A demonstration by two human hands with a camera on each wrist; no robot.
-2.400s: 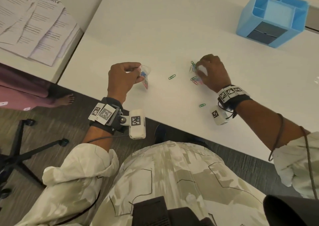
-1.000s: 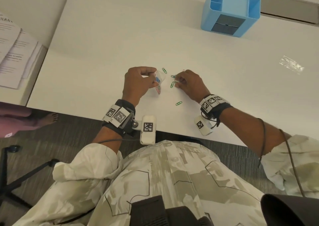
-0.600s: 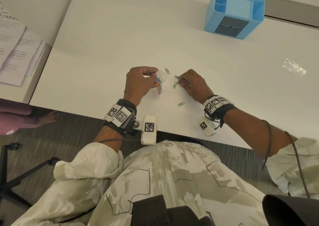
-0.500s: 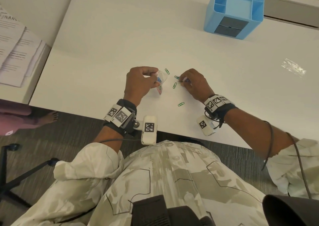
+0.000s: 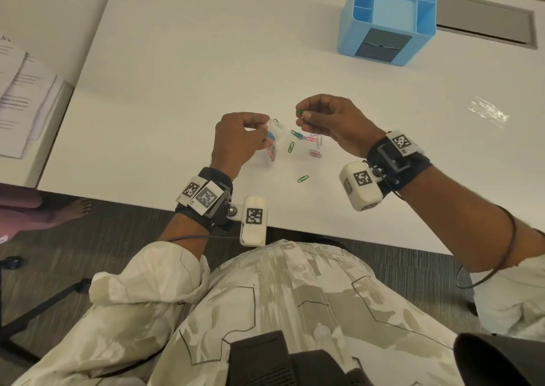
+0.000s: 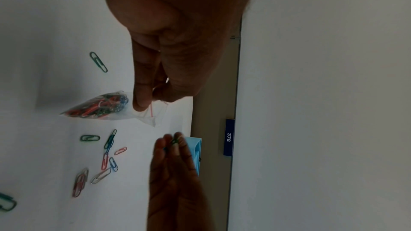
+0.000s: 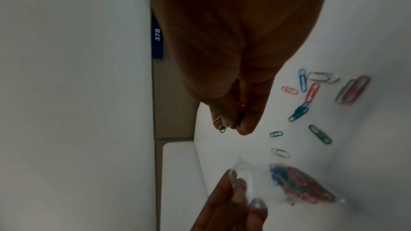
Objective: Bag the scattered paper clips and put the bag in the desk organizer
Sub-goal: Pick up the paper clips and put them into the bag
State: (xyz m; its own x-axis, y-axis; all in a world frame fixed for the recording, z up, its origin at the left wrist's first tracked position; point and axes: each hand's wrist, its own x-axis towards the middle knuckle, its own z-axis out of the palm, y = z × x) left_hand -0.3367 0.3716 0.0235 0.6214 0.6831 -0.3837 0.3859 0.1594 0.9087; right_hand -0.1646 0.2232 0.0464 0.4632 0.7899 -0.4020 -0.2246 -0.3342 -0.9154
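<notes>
My left hand [image 5: 244,138] pinches the top edge of a small clear bag [image 5: 272,146] half full of coloured paper clips; the bag [image 6: 100,108] hangs with its bottom corner near the white desk. My right hand [image 5: 324,117] is raised above the desk to the bag's right and pinches a few paper clips [image 5: 300,112] between thumb and fingers; green and red ones show in the right wrist view [image 7: 231,120]. Several loose clips [image 5: 306,143] lie on the desk between the hands, and a green one [image 5: 303,179] lies nearer the front edge. The blue desk organizer [image 5: 386,20] stands at the far right.
The white desk [image 5: 177,76] reaches from its front edge by my body to a grey cable tray [image 5: 483,20] behind the organizer. A crumpled clear plastic scrap [image 5: 488,111] lies at the right. Printed papers [image 5: 20,90] sit on a neighbouring desk at the left.
My right hand has lifted off the desk with a few clips pinched in it, leaving several clips lying where it was. The left hand still holds the bag in place.
</notes>
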